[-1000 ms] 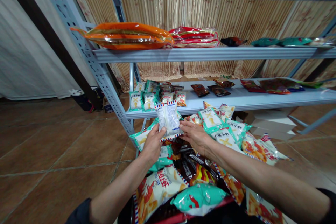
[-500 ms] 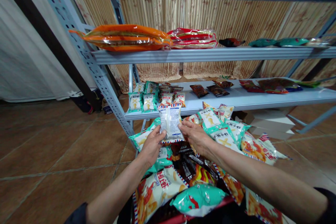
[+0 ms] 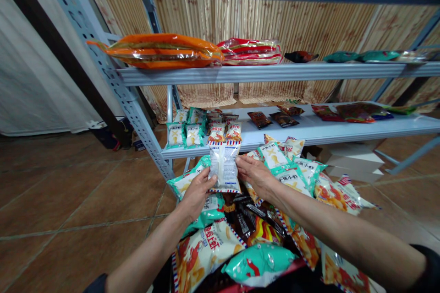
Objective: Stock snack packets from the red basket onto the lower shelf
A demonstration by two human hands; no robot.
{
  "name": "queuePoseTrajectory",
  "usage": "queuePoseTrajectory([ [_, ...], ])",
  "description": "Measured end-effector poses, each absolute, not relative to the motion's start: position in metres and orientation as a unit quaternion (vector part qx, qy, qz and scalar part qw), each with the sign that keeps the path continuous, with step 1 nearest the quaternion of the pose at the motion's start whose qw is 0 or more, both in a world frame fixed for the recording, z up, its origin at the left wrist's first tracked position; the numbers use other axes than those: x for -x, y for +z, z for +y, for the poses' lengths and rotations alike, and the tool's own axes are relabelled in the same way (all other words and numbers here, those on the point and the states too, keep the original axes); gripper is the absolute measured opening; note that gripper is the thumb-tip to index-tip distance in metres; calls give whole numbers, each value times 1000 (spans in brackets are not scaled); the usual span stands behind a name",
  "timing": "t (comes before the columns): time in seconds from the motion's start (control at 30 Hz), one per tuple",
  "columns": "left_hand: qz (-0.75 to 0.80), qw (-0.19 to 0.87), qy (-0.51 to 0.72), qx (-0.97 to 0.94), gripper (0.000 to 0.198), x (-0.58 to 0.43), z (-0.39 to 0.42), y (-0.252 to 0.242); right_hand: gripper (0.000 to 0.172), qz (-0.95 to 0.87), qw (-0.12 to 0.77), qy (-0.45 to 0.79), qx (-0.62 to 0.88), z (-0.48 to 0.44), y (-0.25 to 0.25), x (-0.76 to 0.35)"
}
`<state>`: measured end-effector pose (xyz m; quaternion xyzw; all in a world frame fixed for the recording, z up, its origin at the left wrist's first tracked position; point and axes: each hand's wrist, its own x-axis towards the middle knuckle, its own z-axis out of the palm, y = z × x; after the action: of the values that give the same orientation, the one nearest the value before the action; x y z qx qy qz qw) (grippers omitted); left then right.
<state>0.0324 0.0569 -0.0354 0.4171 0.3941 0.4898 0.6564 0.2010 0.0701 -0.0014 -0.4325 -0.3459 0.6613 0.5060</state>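
Note:
A small white snack packet [image 3: 224, 165] with a red-and-blue striped edge stands upright between both my hands, its printed back toward me. My left hand [image 3: 196, 192] pinches its lower left edge, thumb on the face. My right hand [image 3: 255, 175] grips its right edge with the fingers curled. Below the hands a heap of snack bags [image 3: 261, 219], teal, orange and dark ones, fills a red basket [image 3: 237, 284]. Just beyond the packet, the lower shelf [image 3: 275, 135] carries rows of small teal and orange packets [image 3: 202, 130].
A grey metal rack holds an upper shelf [image 3: 275, 73] with a large orange bag [image 3: 161, 50], a red bag [image 3: 252, 51] and teal bags farther right. A perforated upright [image 3: 113, 82] slants at left. Brown tiled floor [image 3: 68, 192] spreads to the left; white cardboard [image 3: 354, 162] lies under the shelf.
Both hands turned the white packet from a leftward tilt to upright and brought it slightly lower. The view shifted a little; the heap of bags stayed put.

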Motion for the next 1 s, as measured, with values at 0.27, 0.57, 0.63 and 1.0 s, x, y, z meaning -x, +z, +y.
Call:
queuePoseTrajectory([
  [0.27, 385, 656, 487, -429, 48, -34, 58, -30, 16, -347, 531, 614, 469, 78, -5, -204],
  [0.57, 396, 635, 511, -423, 55, -35, 59, -34, 29, -378, 581, 565, 448, 76, -11, -202],
  [0.63, 405, 617, 525, -423, 59, -35, 60, -36, 27, -446, 575, 518, 449, 76, -15, -203],
  [1.0, 375, 603, 529, -465, 49, -42, 58, -24, 34, -633, 507, 302, 501, 72, -10, -205],
])
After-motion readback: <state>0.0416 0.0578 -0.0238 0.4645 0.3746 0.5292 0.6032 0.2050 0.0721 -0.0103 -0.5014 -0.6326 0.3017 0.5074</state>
